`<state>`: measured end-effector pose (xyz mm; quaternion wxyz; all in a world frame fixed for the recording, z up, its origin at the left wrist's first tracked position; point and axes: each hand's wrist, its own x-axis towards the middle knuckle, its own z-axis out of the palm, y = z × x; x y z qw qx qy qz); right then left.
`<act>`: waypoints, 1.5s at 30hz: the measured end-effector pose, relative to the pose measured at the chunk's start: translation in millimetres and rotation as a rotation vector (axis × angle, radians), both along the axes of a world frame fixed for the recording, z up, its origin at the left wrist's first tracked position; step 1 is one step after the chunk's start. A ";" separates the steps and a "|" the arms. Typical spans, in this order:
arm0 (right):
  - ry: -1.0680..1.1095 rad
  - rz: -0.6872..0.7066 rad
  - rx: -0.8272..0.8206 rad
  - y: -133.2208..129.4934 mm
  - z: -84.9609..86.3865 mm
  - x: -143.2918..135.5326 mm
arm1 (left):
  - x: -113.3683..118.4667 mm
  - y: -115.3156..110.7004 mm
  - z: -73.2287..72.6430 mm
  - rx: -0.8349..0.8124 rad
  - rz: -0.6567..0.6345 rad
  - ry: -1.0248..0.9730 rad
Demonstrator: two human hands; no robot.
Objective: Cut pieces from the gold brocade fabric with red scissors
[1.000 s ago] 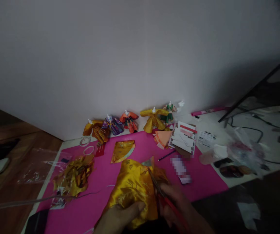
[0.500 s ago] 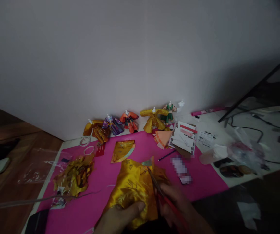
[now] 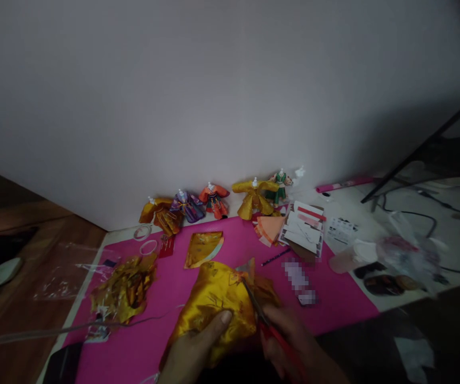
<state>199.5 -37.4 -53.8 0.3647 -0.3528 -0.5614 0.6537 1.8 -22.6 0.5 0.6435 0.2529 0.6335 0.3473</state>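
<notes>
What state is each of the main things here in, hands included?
Left hand: gripping, thumb on top of the yellow fabric
Right hand: closed around the red-handled scissors
Red-handled scissors: held, blades at the fabric; open or shut unclear
Yellow fabric: held, creased
Gold scraps: loosely heaped
Quarter-round piece: lying on the mat
Pink mat: spread out
Yellow doll outfit: sleeves spread
Jar: white lid on

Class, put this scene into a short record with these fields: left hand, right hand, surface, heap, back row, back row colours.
Left hand: holds gold cloth, thumb on top
Right hand: holds red-handled scissors, blades at the cloth
Surface: pink mat
Heap: gold scraps, left of the cloth
Back row: dressed dolls near the wall
Back row colours: gold, purple, orange, gold, green
</notes>
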 end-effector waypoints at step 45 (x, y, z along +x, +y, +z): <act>-0.156 0.105 0.017 -1.5 7.8 6.7 | -24.4 32.6 30.3 0.168 -0.189 0.052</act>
